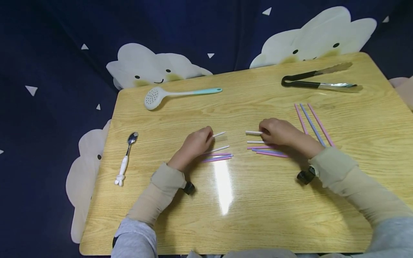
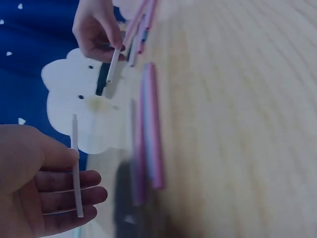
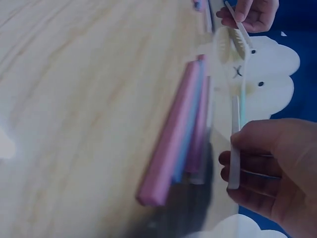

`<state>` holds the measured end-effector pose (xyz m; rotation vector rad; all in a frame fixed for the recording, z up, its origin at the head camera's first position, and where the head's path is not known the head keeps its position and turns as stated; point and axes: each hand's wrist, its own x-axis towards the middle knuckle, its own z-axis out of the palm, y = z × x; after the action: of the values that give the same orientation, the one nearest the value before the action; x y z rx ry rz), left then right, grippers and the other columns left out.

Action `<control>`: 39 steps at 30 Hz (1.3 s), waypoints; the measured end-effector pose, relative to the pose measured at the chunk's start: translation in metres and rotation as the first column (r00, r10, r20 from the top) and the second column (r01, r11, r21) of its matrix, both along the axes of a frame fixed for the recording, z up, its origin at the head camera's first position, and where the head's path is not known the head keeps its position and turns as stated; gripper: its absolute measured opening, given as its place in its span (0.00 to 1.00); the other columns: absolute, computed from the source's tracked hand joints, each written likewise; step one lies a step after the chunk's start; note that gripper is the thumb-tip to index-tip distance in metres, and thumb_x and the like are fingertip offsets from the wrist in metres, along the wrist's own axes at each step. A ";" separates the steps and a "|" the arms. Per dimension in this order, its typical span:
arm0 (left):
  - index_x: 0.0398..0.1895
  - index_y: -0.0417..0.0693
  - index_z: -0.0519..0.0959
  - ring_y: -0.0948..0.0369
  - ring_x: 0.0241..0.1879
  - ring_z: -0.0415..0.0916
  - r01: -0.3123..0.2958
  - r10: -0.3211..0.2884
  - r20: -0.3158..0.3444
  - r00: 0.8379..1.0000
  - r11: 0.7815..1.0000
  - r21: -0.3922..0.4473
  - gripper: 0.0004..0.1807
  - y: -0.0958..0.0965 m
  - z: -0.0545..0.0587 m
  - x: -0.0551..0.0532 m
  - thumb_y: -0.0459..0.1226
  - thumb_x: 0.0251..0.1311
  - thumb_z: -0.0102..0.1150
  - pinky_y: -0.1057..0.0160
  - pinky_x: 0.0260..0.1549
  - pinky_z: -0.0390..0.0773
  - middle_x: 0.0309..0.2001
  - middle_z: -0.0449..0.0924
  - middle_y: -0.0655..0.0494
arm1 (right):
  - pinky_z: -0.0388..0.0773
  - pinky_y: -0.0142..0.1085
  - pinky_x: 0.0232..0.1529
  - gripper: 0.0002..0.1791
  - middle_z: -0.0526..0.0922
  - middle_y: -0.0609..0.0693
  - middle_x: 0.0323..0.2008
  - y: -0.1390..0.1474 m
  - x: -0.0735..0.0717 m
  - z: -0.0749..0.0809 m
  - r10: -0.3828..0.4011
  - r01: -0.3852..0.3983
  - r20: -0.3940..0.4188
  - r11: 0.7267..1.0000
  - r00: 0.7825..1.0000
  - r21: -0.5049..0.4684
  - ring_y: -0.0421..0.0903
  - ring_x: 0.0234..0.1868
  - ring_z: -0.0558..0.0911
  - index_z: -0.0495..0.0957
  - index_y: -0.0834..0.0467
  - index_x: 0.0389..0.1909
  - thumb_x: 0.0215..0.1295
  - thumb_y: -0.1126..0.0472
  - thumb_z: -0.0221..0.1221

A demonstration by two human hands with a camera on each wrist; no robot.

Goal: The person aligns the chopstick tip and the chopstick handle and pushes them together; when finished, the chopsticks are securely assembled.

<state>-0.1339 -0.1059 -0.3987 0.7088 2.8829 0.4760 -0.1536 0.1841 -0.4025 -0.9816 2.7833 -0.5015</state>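
Note:
My left hand (image 1: 196, 144) pinches a short white stick (image 1: 219, 134) between thumb and fingers, its tip pointing right. Facing it, my right hand (image 1: 280, 133) pinches another white stick (image 1: 253, 133), which points left. In the wrist views both held sticks, one in the left hand's grip (image 2: 77, 183) and one in the right's (image 3: 235, 158), lie across the fingers under the thumb. Just below the left hand is a small row of pink, blue and white sticks (image 1: 219, 158). A similar row (image 1: 269, 152) lies below the right hand, partly hidden by it.
Three longer sticks, two pink and one blue (image 1: 312, 123), lie beyond the right wrist. Black-handled tongs (image 1: 303, 84) rest at the back right of the wooden table (image 1: 258, 222). A slotted skimmer (image 1: 180, 94) lies at the back left, a white-handled spoon (image 1: 126, 157) at the left.

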 end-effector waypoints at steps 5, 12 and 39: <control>0.37 0.41 0.72 0.61 0.25 0.70 -0.035 0.040 -0.053 0.998 0.995 0.089 0.06 -0.004 0.014 -0.002 0.35 0.63 0.48 0.64 0.25 0.72 0.28 0.75 0.53 | 0.73 0.41 0.29 0.03 0.79 0.52 0.28 0.004 -0.001 0.014 -0.036 0.041 0.051 0.995 0.998 -0.090 0.46 0.29 0.77 0.75 0.62 0.34 0.60 0.67 0.54; 0.39 0.40 0.71 0.59 0.29 0.68 -0.064 0.083 -0.053 0.995 0.952 0.298 0.07 -0.009 0.035 -0.002 0.35 0.64 0.46 0.63 0.30 0.71 0.32 0.73 0.50 | 0.73 0.38 0.29 0.06 0.80 0.52 0.31 0.009 0.000 0.033 -0.082 0.104 0.098 0.964 0.992 -0.244 0.45 0.31 0.78 0.74 0.61 0.39 0.62 0.67 0.53; 0.32 0.38 0.81 0.65 0.21 0.67 0.166 0.067 -0.327 0.943 0.757 0.633 0.05 0.002 0.058 0.011 0.31 0.54 0.58 0.71 0.20 0.68 0.27 0.77 0.51 | 0.71 0.23 0.29 0.08 0.80 0.50 0.32 0.012 0.024 0.081 -0.123 0.185 0.152 0.839 0.981 -0.512 0.33 0.31 0.77 0.78 0.60 0.39 0.59 0.67 0.56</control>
<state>-0.1228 -0.1042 -0.3405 1.0376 2.9538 1.5522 -0.1298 0.1958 -0.3210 -0.7725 2.6790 -1.3546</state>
